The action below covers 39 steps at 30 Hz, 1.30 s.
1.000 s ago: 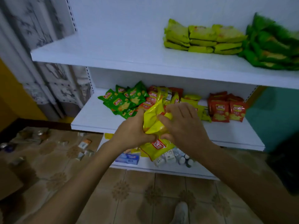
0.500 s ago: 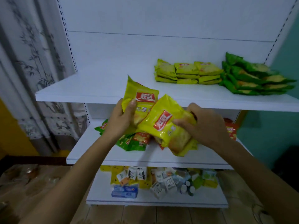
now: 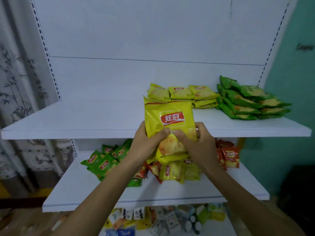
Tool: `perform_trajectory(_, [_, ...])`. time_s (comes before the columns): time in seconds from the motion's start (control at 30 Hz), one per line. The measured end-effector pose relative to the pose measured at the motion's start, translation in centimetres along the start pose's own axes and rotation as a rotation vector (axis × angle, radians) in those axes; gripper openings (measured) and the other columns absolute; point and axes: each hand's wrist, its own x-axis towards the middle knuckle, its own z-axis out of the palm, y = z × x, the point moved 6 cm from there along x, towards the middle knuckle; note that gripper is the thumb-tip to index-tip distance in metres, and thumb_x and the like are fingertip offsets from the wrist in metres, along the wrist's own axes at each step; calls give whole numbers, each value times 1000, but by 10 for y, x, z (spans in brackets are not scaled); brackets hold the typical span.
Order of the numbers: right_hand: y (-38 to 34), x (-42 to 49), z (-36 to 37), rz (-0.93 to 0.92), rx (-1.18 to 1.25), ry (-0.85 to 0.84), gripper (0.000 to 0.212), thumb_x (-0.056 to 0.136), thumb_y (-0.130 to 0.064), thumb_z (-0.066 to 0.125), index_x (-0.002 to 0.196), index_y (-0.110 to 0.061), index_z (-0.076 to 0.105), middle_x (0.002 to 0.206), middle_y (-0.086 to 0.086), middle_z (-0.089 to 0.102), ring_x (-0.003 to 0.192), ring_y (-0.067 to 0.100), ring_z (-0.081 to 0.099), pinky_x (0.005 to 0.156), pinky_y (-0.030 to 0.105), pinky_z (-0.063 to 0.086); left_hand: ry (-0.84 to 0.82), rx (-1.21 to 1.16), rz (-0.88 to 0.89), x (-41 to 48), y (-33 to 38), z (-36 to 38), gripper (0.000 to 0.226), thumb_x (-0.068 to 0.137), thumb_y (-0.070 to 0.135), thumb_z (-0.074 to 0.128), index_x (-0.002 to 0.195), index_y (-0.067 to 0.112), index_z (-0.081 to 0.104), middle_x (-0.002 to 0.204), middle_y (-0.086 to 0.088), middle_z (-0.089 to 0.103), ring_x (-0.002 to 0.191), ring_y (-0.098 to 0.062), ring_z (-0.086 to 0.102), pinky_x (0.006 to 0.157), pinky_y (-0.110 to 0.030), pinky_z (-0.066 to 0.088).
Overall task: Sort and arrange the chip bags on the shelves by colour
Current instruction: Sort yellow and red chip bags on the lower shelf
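Before the upper shelf [image 3: 68,120], both hands [image 3: 144,145] grip yellow bags [image 3: 170,123].

Teal wall [image 3: 289,150], bamboo-print curtain [image 3: 17,82], white shelving [image 3: 85,120]

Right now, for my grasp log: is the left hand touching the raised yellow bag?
Touching. Head view: the left hand grips the raised yellow bag, thumb pressed across its front.

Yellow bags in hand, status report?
Left hand and right hand grip the yellow bags, upright before the upper shelf. Yellow stack sits just behind. Path looks clear.
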Motion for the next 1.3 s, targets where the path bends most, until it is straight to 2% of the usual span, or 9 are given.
perform_trajectory(0.23, [34,50,-12,-34,-16,-83,52,67,-69,70,104,-34,54,86,-10,70,76,5,67,67,37,56,43,-133,-90,61,-21,30,32,89,31,65,119,19,60,107,-3,73,95,-22,71,79,-40,59])
perform_trajectory(0.33, [41,78,-28,-279,-373,92,75,74,-71,56,133,-26,42,123,-2,58,110,16,55,91,38,48,20,-6,-54,97,-25,50,28,90,29,66,116,21,63,105,0,74,92,-17,72,74,-32,59])
perform_trajectory(0.53, [64,123,-4,-493,-620,-294,95,74,-85,34,151,-34,18,158,-4,22,148,16,11,118,38,15,5,80,-55,158,-43,97,29,97,34,54,108,12,69,99,-10,74,91,-26,71,77,-40,59])
perform_trajectory(0.63, [85,146,-11,-513,-631,-283,73,86,-55,36,151,-23,25,155,4,32,146,26,21,115,49,29,34,205,-66,178,-58,108,57,84,68,52,115,22,63,107,-5,71,97,-25,69,86,-48,56])
perform_trajectory(0.77, [104,170,-23,-640,-839,-210,74,79,-21,64,146,-21,33,143,13,49,135,36,41,105,52,40,49,536,-13,206,-66,119,49,95,51,46,128,15,47,121,-7,61,110,-30,60,94,-46,48])
perform_trajectory(0.87, [123,184,-23,-574,-925,-239,73,77,-21,69,144,-22,39,142,13,51,134,35,44,105,49,39,46,750,5,222,-75,123,59,94,53,48,137,13,40,130,-10,59,116,-34,56,93,-40,46])
perform_trajectory(1.0, [144,194,-26,-401,-912,-358,65,89,-46,20,152,-32,19,158,5,24,148,24,16,117,39,16,99,928,110,228,-84,112,93,86,60,57,153,12,14,156,-10,28,141,-30,28,107,-45,35])
perform_trajectory(1.13, [154,212,-39,-298,-840,-292,76,84,-56,5,151,-27,25,156,5,30,146,23,21,117,39,19,-69,1153,479,224,-84,126,53,96,43,47,140,14,49,154,-10,34,141,-29,31,110,-40,32])
perform_trajectory(1.3, [173,226,-44,-237,-936,-449,88,73,-65,-4,151,-33,21,157,0,27,146,17,19,118,38,16,-299,1096,244,236,-99,129,43,103,25,37,146,20,41,152,1,39,142,-18,31,108,-24,25])
